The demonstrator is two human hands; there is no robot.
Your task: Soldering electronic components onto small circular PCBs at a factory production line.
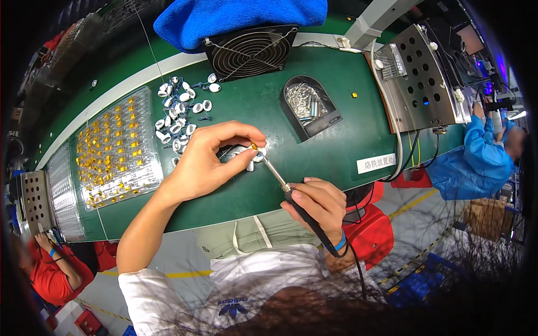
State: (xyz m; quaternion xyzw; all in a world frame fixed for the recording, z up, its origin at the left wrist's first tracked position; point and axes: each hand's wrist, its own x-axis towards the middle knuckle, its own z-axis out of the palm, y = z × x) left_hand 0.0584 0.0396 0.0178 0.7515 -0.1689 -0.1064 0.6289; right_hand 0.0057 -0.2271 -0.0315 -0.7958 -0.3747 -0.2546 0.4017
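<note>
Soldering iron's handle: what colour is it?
The handle is black, seen in the head view, the only one.

We see a smooth green surface (pixel 356 126) with a soft sheen. The tray (pixel 147 172) is thin, clear, glossy plastic, and its amber pieces (pixel 119 140) shine like film. The white piece (pixel 260 154) at the iron's tip looks smooth and glossy, as do the loose white pieces (pixel 184 97). On the soldering iron (pixel 288 191) we find a bright metal barrel and a matt black handle. The dish (pixel 308 132) looks like matt black plastic; the bits (pixel 302 101) inside are shiny metal. We see rough, fluffy cloth in the blue towel (pixel 241 19), thin wire on the black fan's (pixel 250 51) guard, dully reflective metal on the perforated box (pixel 406 103) and smooth red plastic on the stool (pixel 367 241).
</note>
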